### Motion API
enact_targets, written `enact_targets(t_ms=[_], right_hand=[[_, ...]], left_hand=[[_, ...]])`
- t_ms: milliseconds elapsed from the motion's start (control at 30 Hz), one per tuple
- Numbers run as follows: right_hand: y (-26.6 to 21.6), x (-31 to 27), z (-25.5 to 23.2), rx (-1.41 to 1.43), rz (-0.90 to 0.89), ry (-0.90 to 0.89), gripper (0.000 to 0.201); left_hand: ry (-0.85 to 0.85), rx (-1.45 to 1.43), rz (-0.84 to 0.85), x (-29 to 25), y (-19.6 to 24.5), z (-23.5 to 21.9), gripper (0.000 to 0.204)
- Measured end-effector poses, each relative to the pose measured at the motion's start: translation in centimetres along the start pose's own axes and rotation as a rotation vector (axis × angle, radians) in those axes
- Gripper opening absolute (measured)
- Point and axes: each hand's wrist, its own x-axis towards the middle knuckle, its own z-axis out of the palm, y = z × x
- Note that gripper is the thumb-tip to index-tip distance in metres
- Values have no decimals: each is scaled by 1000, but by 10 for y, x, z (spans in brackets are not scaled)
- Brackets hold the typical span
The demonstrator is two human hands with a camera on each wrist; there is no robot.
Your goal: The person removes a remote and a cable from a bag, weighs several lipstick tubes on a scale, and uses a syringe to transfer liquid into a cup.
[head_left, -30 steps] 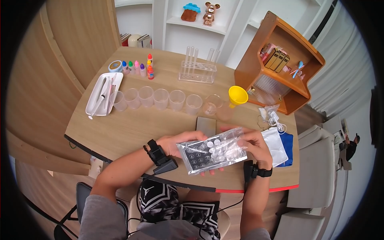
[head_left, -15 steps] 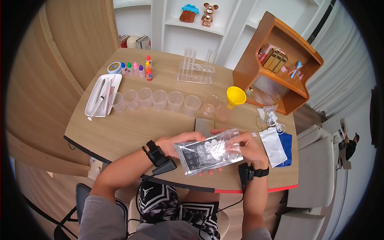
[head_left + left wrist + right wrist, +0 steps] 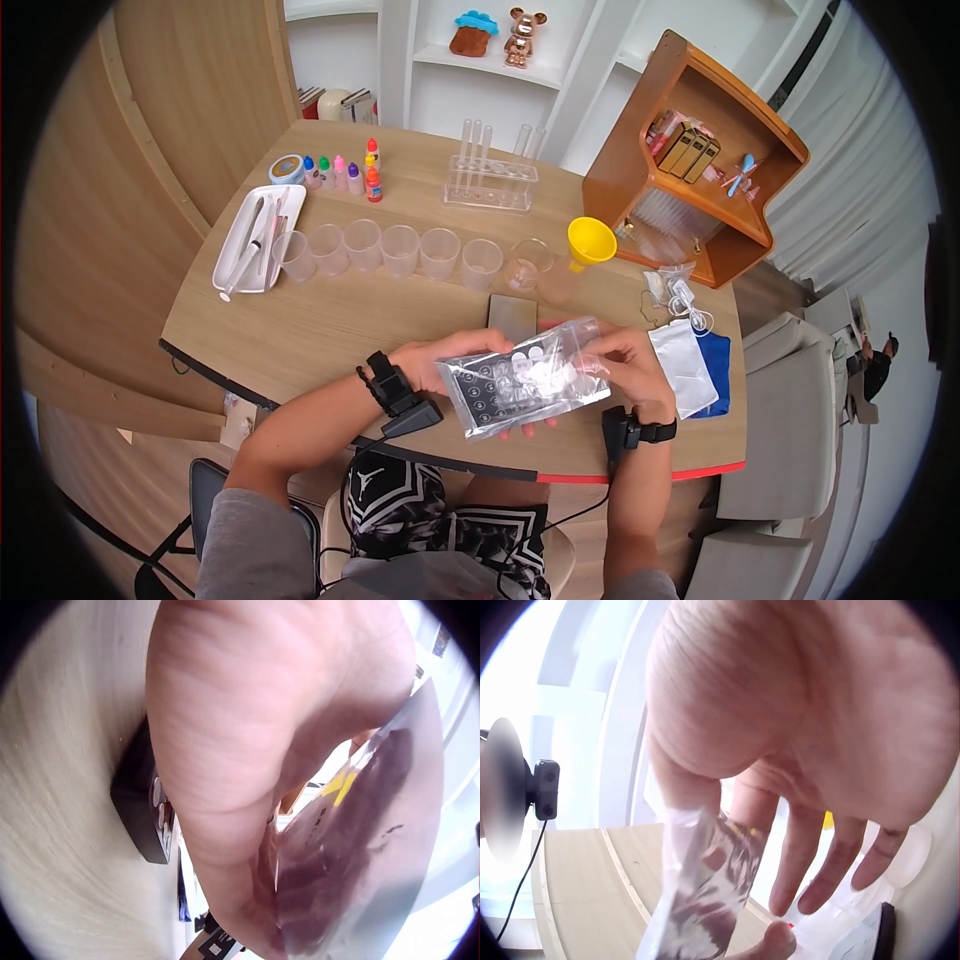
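Observation:
A clear plastic bag (image 3: pixel 525 380) with white round pieces and a black sheet printed with rows of circles is held up over the table's front part. My left hand (image 3: pixel 448 358) grips its left end, thumb on top and fingertips showing below the lower edge. At the other end, my right hand (image 3: pixel 632 368) pinches the plastic between thumb and index finger. The right wrist view shows the remaining fingers (image 3: pixel 799 859) of that hand stretched out beside the shiny plastic (image 3: pixel 712 900). Just behind the bag lies a flat grey-topped black slab (image 3: pixel 512 315), partly hidden.
A row of clear cups (image 3: pixel 400 250) crosses the table, ending near a yellow funnel (image 3: pixel 591 240). Behind stand a test tube rack (image 3: pixel 490 190) and dropper bottles (image 3: pixel 340 175). A white tray (image 3: pixel 230 235) is left; a white-and-blue cloth (image 3: pixel 685 370), cable (image 3: pixel 683 300) and wooden cabinet (image 3: pixel 620 130) are right.
My right hand moved left over the bag's right end, then slightly back to the right. The bag shifted a little left; my left hand kept its grip.

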Motion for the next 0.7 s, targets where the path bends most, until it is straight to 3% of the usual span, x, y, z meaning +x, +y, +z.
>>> enact_targets(t_ms=[67,400,700], right_hand=[[0,4,5,-2,78,125,18],[-9,0,4,-11,59,64,16],[4,5,11,-215,32,40,17]], left_hand=[[3,-7,6,0,0,-2,66],[-19,-20,22,2,-3,-5,67],[48,-37,-49,-1,-5,-7,64]])
